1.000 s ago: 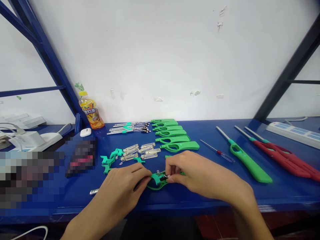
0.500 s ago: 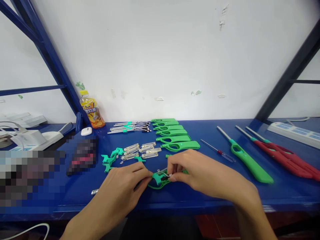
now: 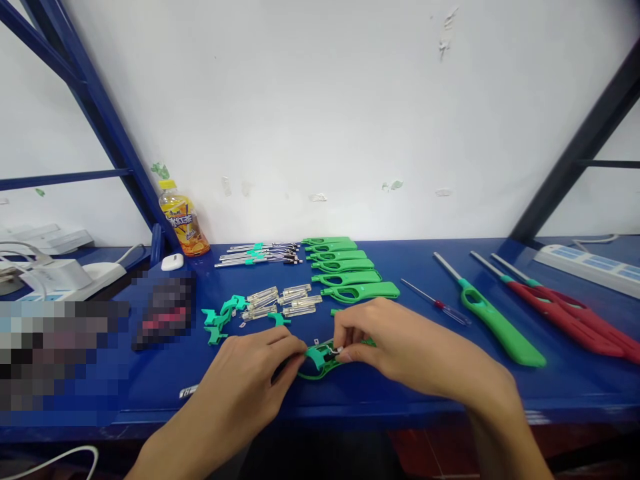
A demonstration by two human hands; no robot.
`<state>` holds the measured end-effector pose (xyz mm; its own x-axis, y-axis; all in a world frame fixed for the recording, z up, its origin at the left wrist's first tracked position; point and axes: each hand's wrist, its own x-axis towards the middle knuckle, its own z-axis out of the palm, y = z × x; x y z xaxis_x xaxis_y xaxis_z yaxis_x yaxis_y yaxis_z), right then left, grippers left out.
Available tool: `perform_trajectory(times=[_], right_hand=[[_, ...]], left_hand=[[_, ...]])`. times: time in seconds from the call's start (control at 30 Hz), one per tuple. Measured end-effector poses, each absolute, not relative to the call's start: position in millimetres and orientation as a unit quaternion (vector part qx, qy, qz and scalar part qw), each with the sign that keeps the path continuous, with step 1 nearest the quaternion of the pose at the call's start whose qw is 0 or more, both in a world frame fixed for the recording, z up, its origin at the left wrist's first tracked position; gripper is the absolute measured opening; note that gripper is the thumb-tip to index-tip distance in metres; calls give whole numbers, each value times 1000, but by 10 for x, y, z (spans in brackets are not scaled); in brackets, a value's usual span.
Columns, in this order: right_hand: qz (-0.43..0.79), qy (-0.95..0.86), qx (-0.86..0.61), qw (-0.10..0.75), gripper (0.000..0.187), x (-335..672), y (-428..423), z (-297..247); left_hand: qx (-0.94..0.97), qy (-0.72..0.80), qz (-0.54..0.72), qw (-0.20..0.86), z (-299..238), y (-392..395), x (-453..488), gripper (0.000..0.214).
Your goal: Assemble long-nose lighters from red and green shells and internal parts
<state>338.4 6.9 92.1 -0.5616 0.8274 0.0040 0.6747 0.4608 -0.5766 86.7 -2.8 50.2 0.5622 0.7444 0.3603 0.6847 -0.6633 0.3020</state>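
Observation:
My left hand (image 3: 257,367) pinches the left end of a teal lighter trigger (image 3: 317,358), low over an open green lighter shell half (image 3: 314,376) near the table's front. My right hand (image 3: 380,337) is closed, thumb and forefinger pressed around the white-tipped end of a small black igniter (image 3: 329,356) with a thin wire. Trigger and igniter lie against each other; whether they are joined I cannot tell. Fingers hide most of the shell. Just behind my hands are loose teal triggers (image 3: 216,333) and several clear fuel tanks (image 3: 300,309).
Farther back lie metal lighter tubes with wires (image 3: 257,257) and several green lighter shells (image 3: 365,291). To the right are a screwdriver (image 3: 440,305), a green lighter (image 3: 503,327) and red lighters (image 3: 560,310). A drink bottle (image 3: 186,223) and white case (image 3: 173,262) stand at left.
My left fingertips and the teal trigger have shifted very slightly to the right, towards the igniter. My right hand has stayed almost still, with the same grip.

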Motion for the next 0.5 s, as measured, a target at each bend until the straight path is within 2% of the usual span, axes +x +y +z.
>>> perform_trajectory(times=[0.23, 0.5], right_hand=[[260, -844, -445, 145, 12, 3391, 73, 931], [244, -855, -427, 164, 17, 3397, 91, 957]], left_hand=[[877, 414, 238, 46, 459, -38, 878, 21], [868, 426, 246, 72, 444, -57, 895, 16]])
